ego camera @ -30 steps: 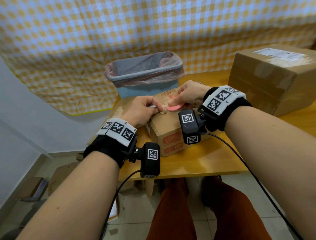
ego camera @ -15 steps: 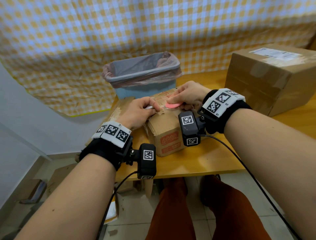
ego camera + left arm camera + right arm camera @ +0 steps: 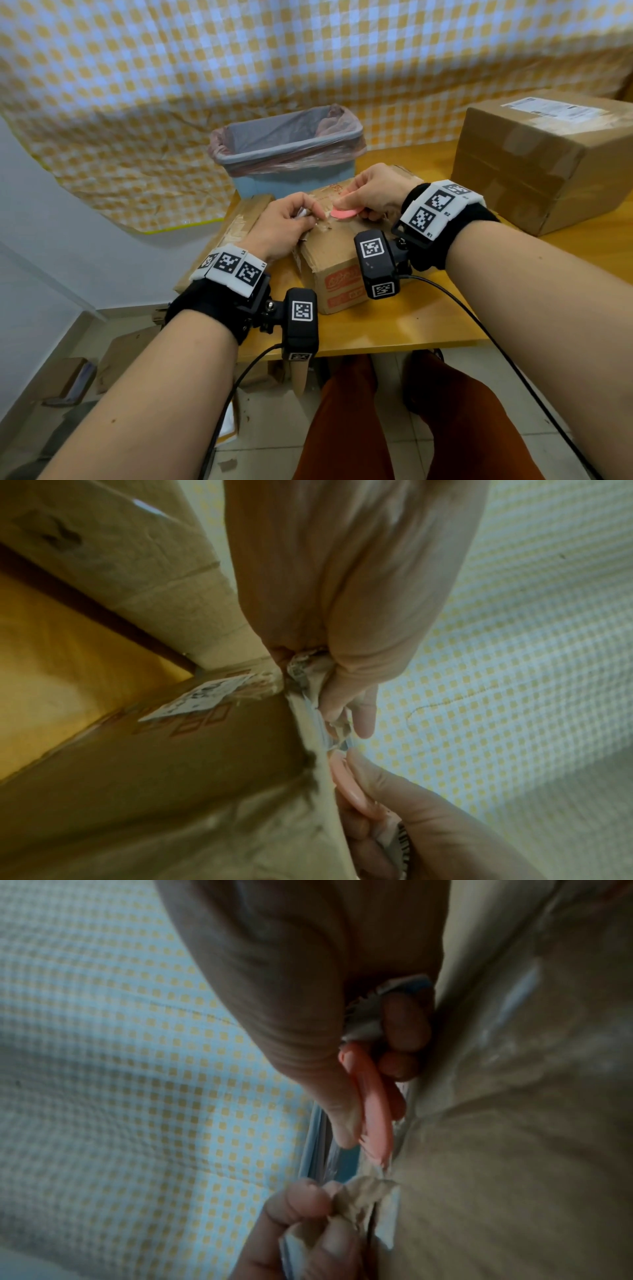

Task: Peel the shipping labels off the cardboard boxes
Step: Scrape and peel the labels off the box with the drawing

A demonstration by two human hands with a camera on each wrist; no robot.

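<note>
A small cardboard box point(image 3: 337, 265) with red print sits near the table's front edge. My left hand point(image 3: 291, 224) rests on its top left corner and pinches a torn strip of label and tape point(image 3: 310, 693), seen crumpled between its fingers point(image 3: 356, 1199). My right hand point(image 3: 371, 197) pinches a flat pink scraper point(image 3: 344, 213) whose edge lies on the box top beside the left fingertips point(image 3: 375, 1123). A scrap of white label point(image 3: 202, 697) clings to the box's side. A large box point(image 3: 541, 161) at the right carries a white shipping label point(image 3: 553, 109) on top.
A blue bin point(image 3: 291, 154) lined with a pink bag stands behind the small box. A flattened cardboard box point(image 3: 236, 224) lies at the left table edge. Checked cloth point(image 3: 308, 51) hangs behind. Cardboard pieces point(image 3: 116, 356) lie on the floor at left.
Both hands stay on the small box's top. The scraper has crept slightly toward the left fingers, and the left hand keeps its pinch on the torn strip.
</note>
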